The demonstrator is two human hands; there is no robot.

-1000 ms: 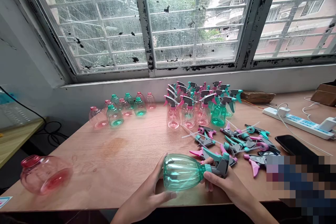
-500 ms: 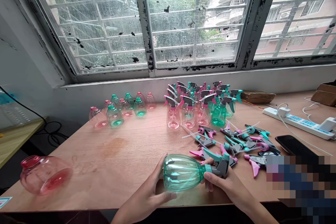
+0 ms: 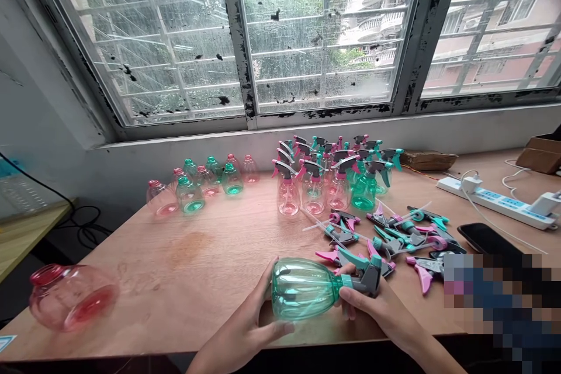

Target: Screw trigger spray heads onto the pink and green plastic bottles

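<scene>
Teal plastic spray bottle point(image 3: 302, 290) lies gripped between left hand point(image 3: 248, 321) and right hand point(image 3: 377, 315), loose trigger sprayer heads point(image 3: 397, 243) just beyond.

The wooden table point(image 3: 144, 263) holds spray bottles point(image 3: 287, 198), loose trigger heads point(image 3: 344, 235) (pink, teal) and a power strip point(image 3: 495, 201).

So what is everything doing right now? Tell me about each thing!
Left hand, wrapped round the green bottle
Right hand, gripping the trigger sprayer
Green bottle, held sideways, sprayer on its neck
Trigger sprayer, pointing up and away from the bottle
Pink bottle, lying on its side, no sprayer
Loose sprayers, lying on the table
Window, shut
Phone, screen dark
</scene>
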